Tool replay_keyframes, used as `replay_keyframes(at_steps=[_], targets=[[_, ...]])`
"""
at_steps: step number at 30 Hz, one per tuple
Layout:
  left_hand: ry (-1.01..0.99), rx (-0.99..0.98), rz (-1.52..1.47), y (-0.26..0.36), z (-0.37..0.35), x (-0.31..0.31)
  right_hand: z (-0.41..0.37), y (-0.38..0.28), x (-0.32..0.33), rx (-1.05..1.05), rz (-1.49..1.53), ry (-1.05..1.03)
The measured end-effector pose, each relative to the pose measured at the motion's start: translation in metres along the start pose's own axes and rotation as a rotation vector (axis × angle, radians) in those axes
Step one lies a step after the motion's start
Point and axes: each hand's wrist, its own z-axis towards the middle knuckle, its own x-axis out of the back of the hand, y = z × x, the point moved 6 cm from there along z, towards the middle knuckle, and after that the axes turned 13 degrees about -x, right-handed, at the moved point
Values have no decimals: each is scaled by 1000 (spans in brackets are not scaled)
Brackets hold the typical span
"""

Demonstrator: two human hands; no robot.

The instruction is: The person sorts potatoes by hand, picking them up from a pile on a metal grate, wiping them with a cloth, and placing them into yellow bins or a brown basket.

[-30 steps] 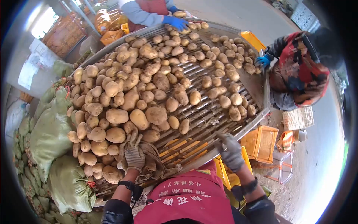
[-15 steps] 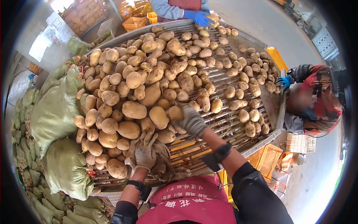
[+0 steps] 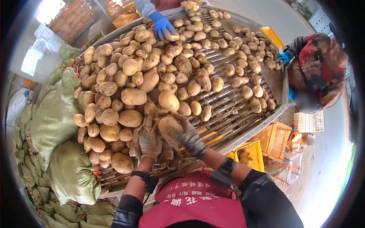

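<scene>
My right hand (image 3: 186, 138), in a grey knit glove, is closed round a large potato (image 3: 169, 128) above the near part of the slatted table (image 3: 243, 110). My left hand (image 3: 149, 144), also gloved, lies just left of that potato on a brown rag (image 3: 167, 156); its fingers are spread and it holds no potato. Beyond both hands a big heap of potatoes (image 3: 134, 97) covers the left and middle of the table, thinning toward the right.
Green sacks (image 3: 57, 114) stand at the left edge. A co-worker's blue-gloved hand (image 3: 161, 24) reaches in at the far side. Another co-worker (image 3: 319, 72) is at the right edge. A yellow crate (image 3: 253, 154) and an orange crate (image 3: 279, 140) stand lower right.
My right hand has moved nearer my left, now with a large potato in it. The far co-worker's blue glove has moved left onto the heap. The right co-worker leans in more.
</scene>
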Motion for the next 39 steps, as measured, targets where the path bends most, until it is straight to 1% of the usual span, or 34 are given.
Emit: replay_keyframes(at_steps=[1,3,4,6,7,8,10,11,12,14,15,16,18,19,20,22,23,24,25,26,27,28,29,30,31,32,34,36,37,38,39], targets=[[-6,-6,3,1,1,1,-3,9,-4,1,8,4],[-70,49,-21,1,0,0,-17,14,-18,262,-567,159],[-77,46,-22,4,3,8,-21,7,-17,257,-562,164],[-471,146,-129,9,5,-1,-32,-1,-17,168,-860,12],[-804,290,122,-9,1,-23,-32,7,-15,151,-937,58],[-794,269,135,-11,-2,-28,-36,3,-14,167,-932,80],[83,-147,77,15,4,12,-44,17,-17,-37,-1361,-103],[67,-114,78,13,3,8,-44,13,-20,-32,-1356,-80],[74,-133,74,18,3,13,-42,14,-23,-82,-1414,-136],[-11,-44,-122,20,4,16,-40,14,-26,-183,-1527,-245],[82,-134,-40,14,2,12,-50,-1,-33,-17,-1604,-258],[96,-153,-35,16,3,15,-51,-6,-32,-2,-1608,-235],[96,-98,-77,13,2,17,-54,-18,-29,54,-1545,-213],[186,-125,-111,11,-1,17,-60,-23,-17,-116,-1319,-241],[196,-129,-113,6,-3,14,-66,-20,-4,-111,-1327,-235],[262,-37,-335,-5,-7,16,-80,-23,21,33,-489,-209],[276,-39,-340,-5,-10,23,-84,-14,30,-12,-362,-232],[228,-83,-259,0,-12,33,-93,-9,36,-5,-359,-204],[178,-131,-182,6,-14,41,-104,2,41,-131,140,-316],[229,-170,-242,10,-19,47,-115,7,45,-237,648,-420],[278,-208,-302,13,-24,54,-125,6,47,-267,604,-488],[252,-253,-333,23,-25,67,-132,12,53,-246,616,-460],[247,-310,-219,28,-25,75,-134,25,67,-201,621,-287],[250,-339,-234,20,-30,71,-137,38,81,-167,627,-115],[241,-334,-312,18,-29,70,-141,43,83,-146,715,-180],[235,-323,-385,16,-28,70,-145,56,93,-160,763,-183],[166,-379,-225,19,-26,70,-162,47,99,-97,813,-127],[152,-402,-185,23,-22,72,-180,48,123,11,814,-61],[93,-449,-138,28,-19,69,-192,57,143,51,801,50],[34,-498,-94,33,-15,64,-212,68,163,-6,826,276],[-37,-521,38,39,-12,62,-230,77,183,-17,787,300]])
